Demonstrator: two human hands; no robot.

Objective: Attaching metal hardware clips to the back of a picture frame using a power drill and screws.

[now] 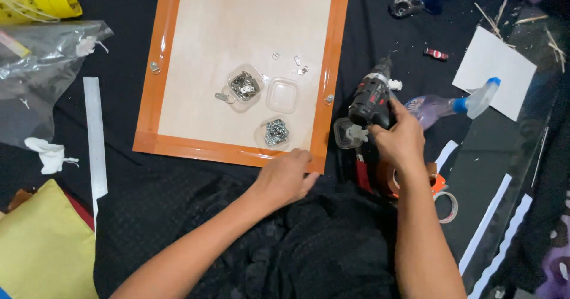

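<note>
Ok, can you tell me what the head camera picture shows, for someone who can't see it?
The right hand grips a black cordless drill beside an orange-edged wooden frame back, while the left hand rests on its near edge. Small clear tubs of metal hangers sit on the board.

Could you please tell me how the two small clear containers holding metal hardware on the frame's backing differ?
The upper container holds flat, plate-like hangers; the lower container holds a tangle of screws or chain, hard to tell. The upper sits mid-board; the lower lies nearer the orange frame edge. Both are clear and open-topped.
</note>
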